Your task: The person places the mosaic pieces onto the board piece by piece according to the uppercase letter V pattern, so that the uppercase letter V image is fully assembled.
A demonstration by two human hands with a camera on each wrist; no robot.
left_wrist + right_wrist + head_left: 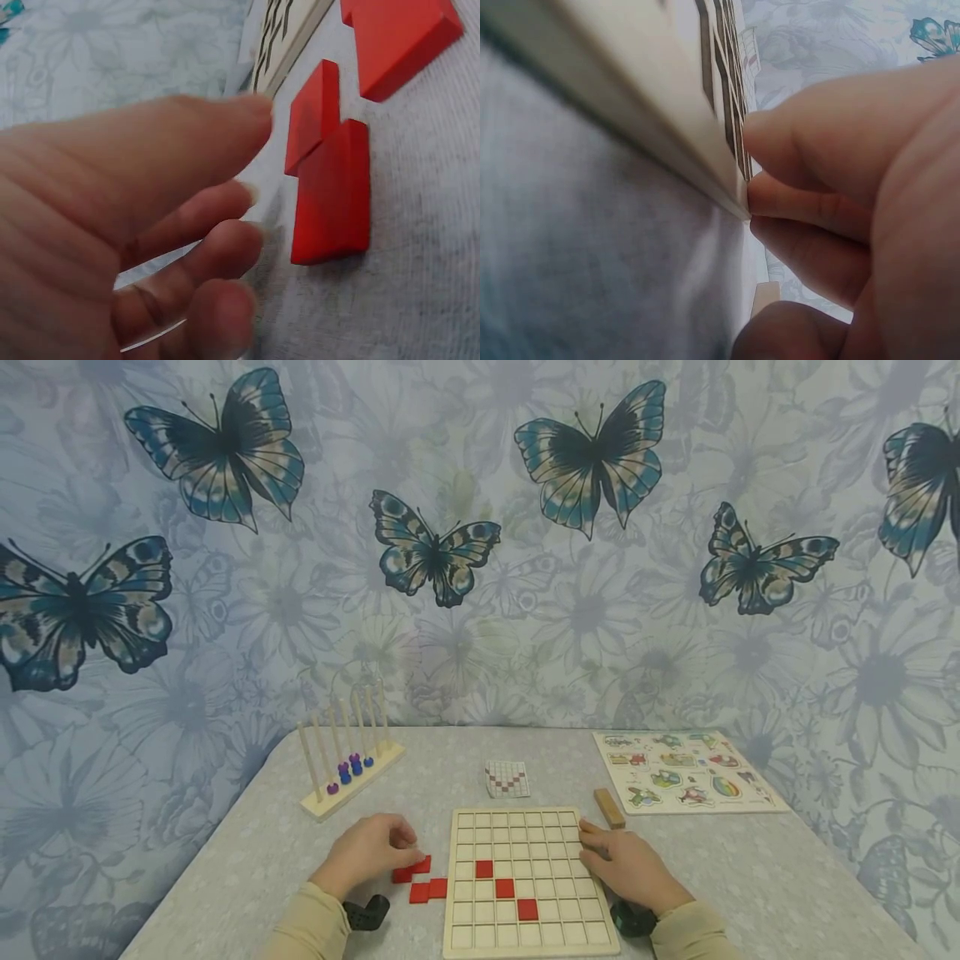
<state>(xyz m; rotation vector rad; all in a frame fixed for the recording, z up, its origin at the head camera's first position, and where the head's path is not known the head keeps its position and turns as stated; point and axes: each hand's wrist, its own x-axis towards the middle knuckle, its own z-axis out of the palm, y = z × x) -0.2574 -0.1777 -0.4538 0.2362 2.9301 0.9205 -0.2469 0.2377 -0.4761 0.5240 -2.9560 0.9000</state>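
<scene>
My left hand (377,850) hovers at the red square tiles left of the board, thumb and fingers bent and apart with nothing between them in the left wrist view. Two offset red tiles (334,195) lie just beyond the fingertips. Another touching pair of red tiles (420,892) lies nearer the board. The wooden grid board (555,887) holds three red tiles (505,888) in a descending diagonal. At its right edge, my right hand (630,867) grips the rim, thumb over the top and fingers against the side.
Behind the board lies a small pattern card (507,779). A wooden block (609,808) is beside the board's far right corner, near a picture puzzle board (686,772). A peg stand with beads (352,781) stands at the back left. Butterfly wallpaper covers the wall.
</scene>
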